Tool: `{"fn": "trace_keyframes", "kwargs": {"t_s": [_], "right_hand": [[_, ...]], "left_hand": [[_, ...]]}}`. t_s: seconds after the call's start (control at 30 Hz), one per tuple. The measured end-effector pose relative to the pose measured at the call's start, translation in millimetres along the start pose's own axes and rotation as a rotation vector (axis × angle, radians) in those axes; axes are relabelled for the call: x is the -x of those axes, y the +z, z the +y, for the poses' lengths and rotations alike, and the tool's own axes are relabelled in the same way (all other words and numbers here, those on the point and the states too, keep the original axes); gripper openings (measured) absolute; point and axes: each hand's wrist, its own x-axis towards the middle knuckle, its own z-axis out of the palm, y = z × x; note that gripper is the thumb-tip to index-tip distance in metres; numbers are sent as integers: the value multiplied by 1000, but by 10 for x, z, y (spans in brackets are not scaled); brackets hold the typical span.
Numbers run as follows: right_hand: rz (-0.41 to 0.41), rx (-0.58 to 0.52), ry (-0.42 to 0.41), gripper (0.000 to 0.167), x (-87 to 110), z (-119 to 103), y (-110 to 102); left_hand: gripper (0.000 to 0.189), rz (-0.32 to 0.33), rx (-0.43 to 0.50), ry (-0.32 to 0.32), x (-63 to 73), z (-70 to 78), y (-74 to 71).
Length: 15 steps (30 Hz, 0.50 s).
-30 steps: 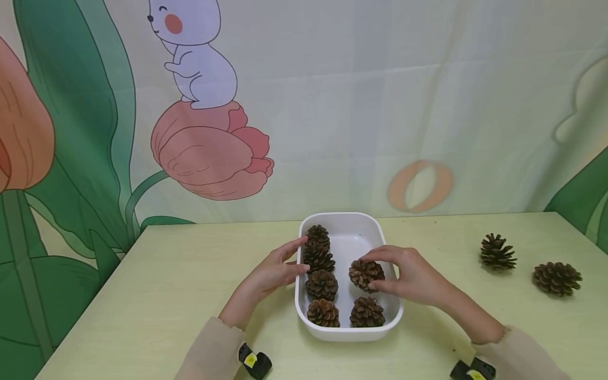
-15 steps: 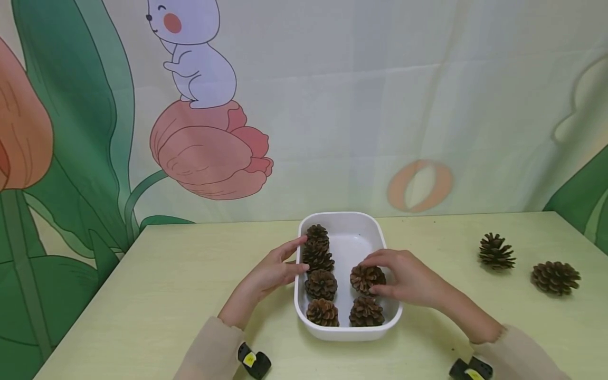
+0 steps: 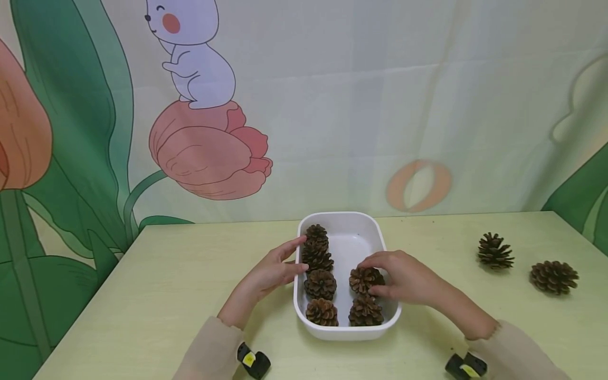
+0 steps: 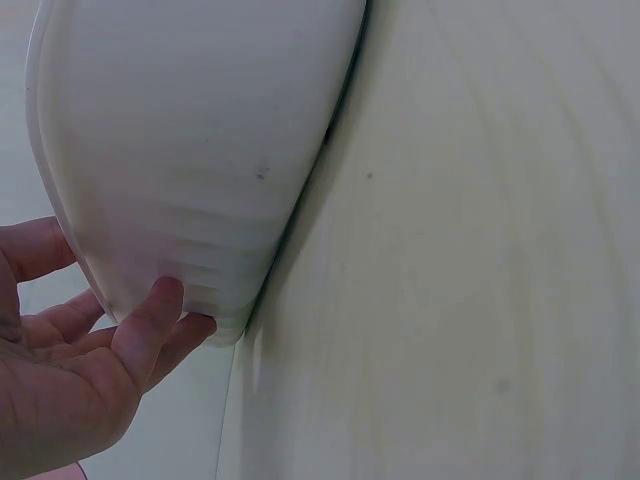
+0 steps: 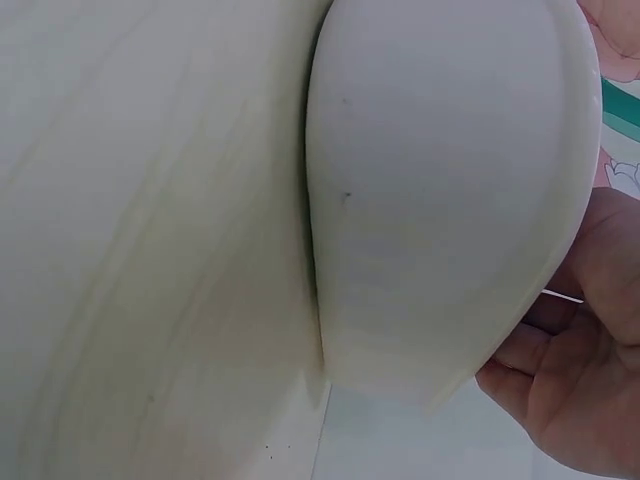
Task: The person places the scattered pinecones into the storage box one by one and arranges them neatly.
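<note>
A white rectangular tray (image 3: 348, 333) stands on the table with brown pine cones in it. Along its left side runs a row of several cones, among them a front one (image 3: 322, 312). My left hand (image 3: 275, 270) grips the tray's left wall, fingertips over the rim; the left wrist view shows more fingers against the wall's outside. Reaching over the right rim, my right hand (image 3: 404, 277) holds a pine cone (image 3: 363, 279) between thumb and fingers, right behind another cone (image 3: 366, 311) in the front right corner. In the right wrist view the tray wall hides the held cone.
Two more cones lie on the table to the right, one upright cone (image 3: 495, 251) and one wider cone (image 3: 553, 277). A printed cloth (image 3: 323, 132) with tulips and a white animal hangs behind the table (image 3: 190, 295).
My right hand has moved the pine cone slightly toward the front, closer to the front right cone. The left hand keeps its grip on the tray.
</note>
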Motion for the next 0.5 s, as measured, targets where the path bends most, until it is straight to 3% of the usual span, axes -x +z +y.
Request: {"fn": "trace_keyframes", "kwargs": {"t_s": [0.5], "right_hand": [[-25,-6,31,35,-35,-9,5]], "left_hand": [[62,13,-10,-7,1,9,11]]}}
